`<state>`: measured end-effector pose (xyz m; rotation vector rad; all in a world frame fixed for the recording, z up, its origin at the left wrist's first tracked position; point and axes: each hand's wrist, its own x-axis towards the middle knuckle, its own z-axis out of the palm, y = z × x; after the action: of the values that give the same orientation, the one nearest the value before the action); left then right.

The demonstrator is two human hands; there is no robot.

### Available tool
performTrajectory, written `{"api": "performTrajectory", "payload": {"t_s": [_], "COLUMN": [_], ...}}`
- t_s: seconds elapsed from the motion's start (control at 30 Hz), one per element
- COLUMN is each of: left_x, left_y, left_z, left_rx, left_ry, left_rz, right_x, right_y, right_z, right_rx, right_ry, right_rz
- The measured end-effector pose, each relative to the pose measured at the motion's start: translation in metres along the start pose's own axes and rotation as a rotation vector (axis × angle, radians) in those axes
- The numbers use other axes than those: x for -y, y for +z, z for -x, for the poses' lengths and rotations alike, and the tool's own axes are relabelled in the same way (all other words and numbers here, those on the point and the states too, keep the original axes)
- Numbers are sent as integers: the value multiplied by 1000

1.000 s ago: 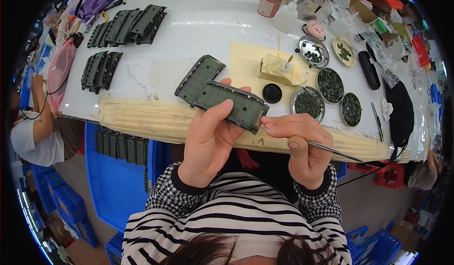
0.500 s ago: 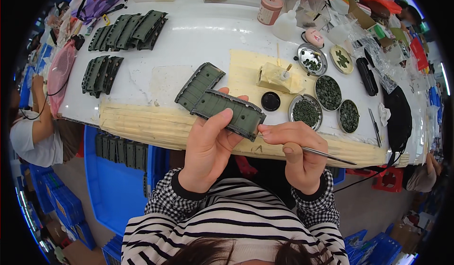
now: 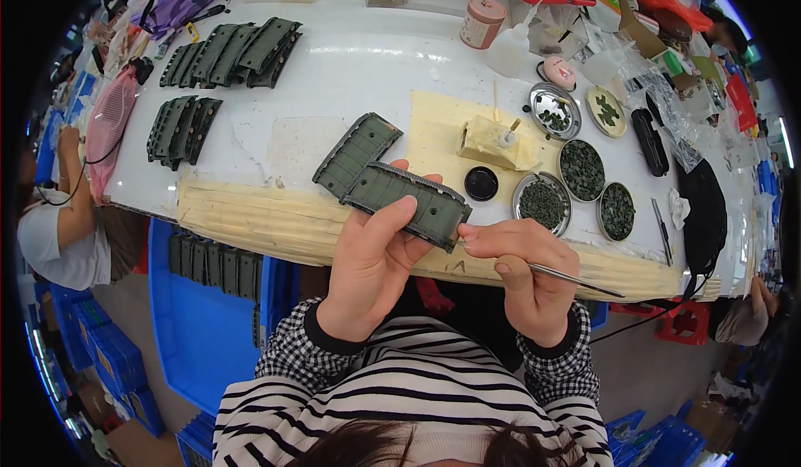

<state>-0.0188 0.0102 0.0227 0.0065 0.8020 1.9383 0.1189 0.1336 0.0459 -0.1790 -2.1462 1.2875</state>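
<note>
My left hand (image 3: 371, 267) grips a dark green curved panel (image 3: 409, 204) with ridged edges and small holes, thumb on its face and fingers beneath. A second green panel (image 3: 355, 154) lies against its far left end, on the table. In my right hand (image 3: 534, 271), pinched between thumb and fingers, is a thin metal tool (image 3: 584, 283); its shaft slants down to the right. The tool's working tip is at the panel's right end, too small to make out. Right of the panel sit a round black cap (image 3: 481, 183) and a yellow taped block (image 3: 496, 143) with a small nozzle in it.
Round tins (image 3: 581, 171) of small dark green pieces stand at the right, near a black mask (image 3: 701, 217). More green panels (image 3: 238, 54) are stacked far left. A blue bin (image 3: 188, 325) with panels sits below the table's padded front edge (image 3: 250, 217). Another person (image 3: 62, 233) is at the left.
The whole table view has shifted slightly right. Both hands keep nearly the same pose, with the tool still at the panel's right end.
</note>
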Motion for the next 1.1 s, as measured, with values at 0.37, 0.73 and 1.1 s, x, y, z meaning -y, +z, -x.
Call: {"api": "performTrajectory", "payload": {"t_s": [0.37, 0.73, 1.1], "left_x": [1, 1, -4], "left_y": [1, 2, -2], "left_z": [0, 0, -5], "left_rx": [61, 91, 191], "left_ry": [6, 2, -7], "left_rz": [35, 34, 148], "right_x": [6, 7, 2], "right_y": [2, 1, -3], "right_z": [4, 6, 8], "right_rx": [-36, -19, -131], "right_ry": [-56, -93, -153], "right_rz": [87, 130, -62]}}
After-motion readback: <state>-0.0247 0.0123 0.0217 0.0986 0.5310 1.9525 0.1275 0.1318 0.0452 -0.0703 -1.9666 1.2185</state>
